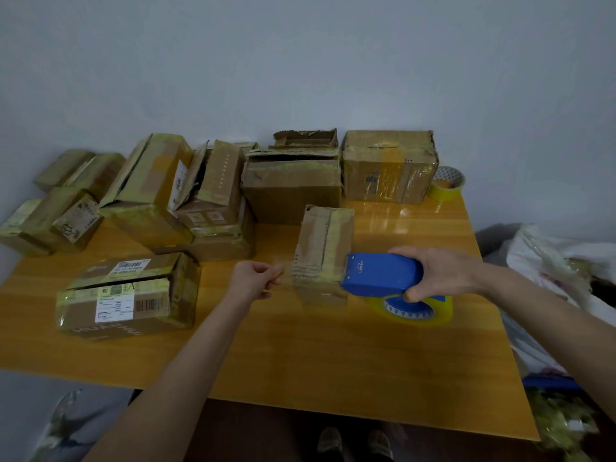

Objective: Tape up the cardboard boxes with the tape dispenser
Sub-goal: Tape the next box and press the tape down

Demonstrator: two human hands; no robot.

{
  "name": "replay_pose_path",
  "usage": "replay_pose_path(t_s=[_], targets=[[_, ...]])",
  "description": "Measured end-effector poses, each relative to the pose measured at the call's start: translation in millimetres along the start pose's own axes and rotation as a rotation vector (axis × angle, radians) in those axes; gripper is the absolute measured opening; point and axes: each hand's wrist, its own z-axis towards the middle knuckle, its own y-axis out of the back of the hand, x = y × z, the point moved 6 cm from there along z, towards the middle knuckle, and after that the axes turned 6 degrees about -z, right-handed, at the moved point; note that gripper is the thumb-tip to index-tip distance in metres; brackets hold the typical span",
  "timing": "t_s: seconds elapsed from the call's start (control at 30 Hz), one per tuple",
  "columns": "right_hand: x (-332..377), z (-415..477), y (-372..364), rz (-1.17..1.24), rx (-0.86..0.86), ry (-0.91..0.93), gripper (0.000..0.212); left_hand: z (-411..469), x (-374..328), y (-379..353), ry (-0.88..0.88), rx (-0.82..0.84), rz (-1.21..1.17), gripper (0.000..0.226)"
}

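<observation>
1. Several small taped boxes (53, 208) crowd the far left edge of the wooden table (333, 368), touching one another.
2. Nearer the front lies a labelled box (128, 295) on its side, wrapped in yellowish tape and standing apart from the rest.
3. Behind it a heap of boxes (186, 198) leans together, some with flaps open.
4. The left hand (255, 278) hovers over the table, thumb and fingertips pinching a faint, blurred strip of tape (283, 273) just left of the small box.
5. The small box (323, 255) stands upright near the table's middle.
6. The blue tape dispenser (380, 273) has its front edge against that box's right side, and its yellow roll (416, 311) hangs below.
7. The right hand (443, 271) wraps its fingers firmly around the dispenser's body.
8. At the back right sits a large taped box (390, 166), with spare tape rolls (448, 183) just beside it.
</observation>
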Motion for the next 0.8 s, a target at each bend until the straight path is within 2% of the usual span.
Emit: replay_pose_path(t_s=[0.17,0.23,0.3,0.37,0.43,0.5,0.53,0.6,0.63,0.7,0.8], targets=[[4.4,-1.1,-2.5,-0.042,-0.010,-0.013,0.070,8.1,7.3,-9.0,-0.032,0.072,0.145,0.028],[5.3,-1.7,-3.0,-0.054,-0.017,-0.009,0.072,14.6,16.0,-9.7,0.025,0.112,0.352,0.055],[5.4,-2.7,0.0,-0.062,-0.038,-0.012,0.074,17.8,21.0,-2.2,0.026,0.086,0.660,0.068],[6.8,-2.6,1.8,-0.089,-0.051,-0.012,0.075,11.7,9.3,9.9,-0.168,-0.100,0.830,0.057],[8.8,-1.3,1.6,-0.114,-0.048,-0.010,0.076,-16.5,-15.1,2.4,-0.586,-0.225,0.785,0.041],[10.6,0.2,0.3,-0.136,-0.052,-0.003,0.078,-54.8,-35.4,-30.8,-0.950,-0.111,0.739,0.039],[11.6,-0.3,0.4,-0.145,-0.060,0.001,0.078,-67.3,-37.2,-52.2,-1.013,0.024,0.798,0.044],[12.3,-2.9,0.8,-0.169,-0.085,0.010,0.076,-71.0,-22.6,-85.3,-0.929,0.234,1.000,0.056],[11.6,-4.0,0.6,-0.186,-0.099,0.009,0.075,-66.0,-14.4,-91.6,-0.879,0.266,1.084,0.061],[8.6,-5.1,-0.3,-0.214,-0.123,0.009,0.075,-58.2,-5.1,-91.7,-0.855,0.243,1.169,0.065],[0.7,-5.3,-0.9,-0.155,-0.119,0.035,0.076,-52.5,-0.7,-89.4,-0.850,0.244,1.175,0.068]])
